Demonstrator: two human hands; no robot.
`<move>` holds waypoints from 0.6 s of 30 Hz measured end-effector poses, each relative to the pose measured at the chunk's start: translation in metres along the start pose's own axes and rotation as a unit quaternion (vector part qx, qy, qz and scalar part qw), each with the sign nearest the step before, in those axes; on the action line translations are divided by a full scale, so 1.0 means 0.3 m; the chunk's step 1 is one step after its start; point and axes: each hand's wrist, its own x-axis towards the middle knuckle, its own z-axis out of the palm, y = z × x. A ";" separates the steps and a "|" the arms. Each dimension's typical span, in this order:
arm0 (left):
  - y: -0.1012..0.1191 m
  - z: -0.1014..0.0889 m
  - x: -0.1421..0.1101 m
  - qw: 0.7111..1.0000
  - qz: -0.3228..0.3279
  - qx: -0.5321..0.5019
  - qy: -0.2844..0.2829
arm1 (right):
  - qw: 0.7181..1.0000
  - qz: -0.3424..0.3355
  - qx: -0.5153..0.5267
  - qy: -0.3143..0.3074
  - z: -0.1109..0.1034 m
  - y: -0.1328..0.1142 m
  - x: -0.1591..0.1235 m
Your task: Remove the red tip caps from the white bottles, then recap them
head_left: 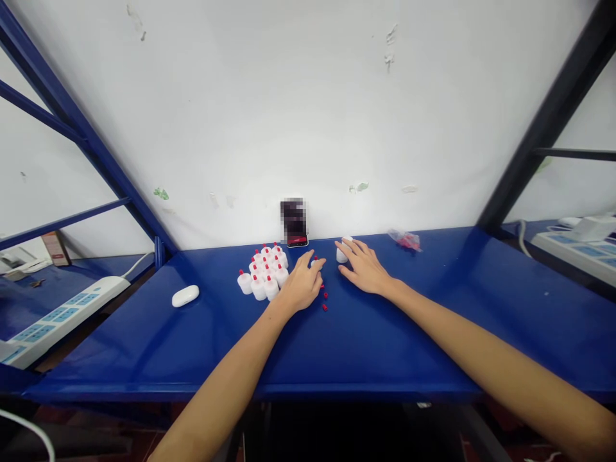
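Note:
Near the middle of the blue table, my left hand [302,283] has its thumb and fingers bent around a small white bottle with a red cap [314,262], mostly hidden by the hand. To its right, my right hand [364,267] grips another small white bottle [341,255] from above; the fingers cover its top. A cluster of squat white bottles with red caps [264,273] stands upright just left of my left hand. Several small loose red caps [325,307] lie on the tabletop beside that hand.
A phone [294,221] leans against the white wall behind the blue table [385,346]. A clear bag of red pieces [407,240] lies at back right, a white oval case [185,296] at left. Power strips [67,321] and metal frame posts flank the table.

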 end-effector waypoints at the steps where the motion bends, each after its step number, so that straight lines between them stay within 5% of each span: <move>1: -0.002 0.008 0.000 1.000 -0.004 0.000 -0.010 | 1.000 -0.004 0.001 0.007 -0.002 -0.001 0.000; 11: -0.001 0.012 0.021 0.999 0.025 -0.033 0.002 | 0.988 -0.017 0.128 0.084 -0.046 -0.078 0.000; 18: -0.009 -0.059 0.021 0.984 0.077 -0.041 0.155 | 0.966 -0.103 0.221 0.089 -0.048 -0.125 -0.025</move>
